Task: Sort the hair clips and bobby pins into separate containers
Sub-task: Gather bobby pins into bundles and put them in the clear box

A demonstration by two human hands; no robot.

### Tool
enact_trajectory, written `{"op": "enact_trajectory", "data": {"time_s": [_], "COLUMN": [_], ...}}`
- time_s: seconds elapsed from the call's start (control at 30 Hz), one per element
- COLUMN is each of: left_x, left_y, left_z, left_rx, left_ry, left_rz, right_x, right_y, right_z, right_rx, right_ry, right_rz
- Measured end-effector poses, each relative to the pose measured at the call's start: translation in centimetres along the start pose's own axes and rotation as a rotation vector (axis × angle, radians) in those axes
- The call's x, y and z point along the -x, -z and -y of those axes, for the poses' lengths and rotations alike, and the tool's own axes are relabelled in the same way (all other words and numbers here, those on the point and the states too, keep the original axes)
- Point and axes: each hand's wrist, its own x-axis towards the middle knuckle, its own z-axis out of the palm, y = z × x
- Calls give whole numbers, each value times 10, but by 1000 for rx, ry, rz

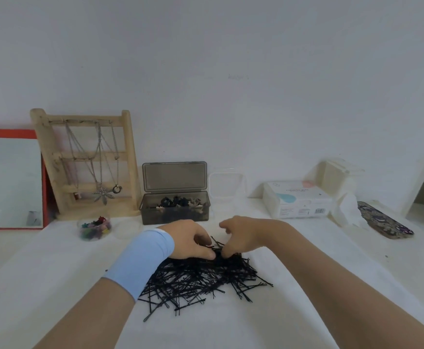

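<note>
Where the bobby pins [201, 280] lie heaped on the counter [54, 273], left grip [190, 240] and right grip [243, 235] each pinch pins at its far edge; lift small bunches, shake tangles free, and keep them out of the grey box [155, 215] of hair clips [178, 201] beyond.

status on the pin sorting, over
Left hand and right hand pinching at bobby pins, far edge of pile. Grey box open behind, dark clips inside. Nothing blocking.

The black bobby pins [201, 280] are glinting like glossy metal on the matt white cloth [54, 268], while the smoky plastic box [174, 210] is looking smooth and the pale wooden stand [131, 159] rough.
</note>
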Motion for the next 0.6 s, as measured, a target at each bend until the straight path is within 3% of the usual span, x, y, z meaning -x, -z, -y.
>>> {"op": "enact_trajectory", "data": {"time_s": [0.1, 0.6], "left_x": [-5, -26], "left_y": [-1, 7], "left_z": [1, 14], "left_rx": [-14, 9], "left_ry": [38, 5], "left_rz": [63, 60], "right_x": [-4, -39], "right_y": [1, 4], "right_z": [1, 18], "right_rx": [129, 287], "right_ry": [-16, 186], "right_rz": [74, -66]}}
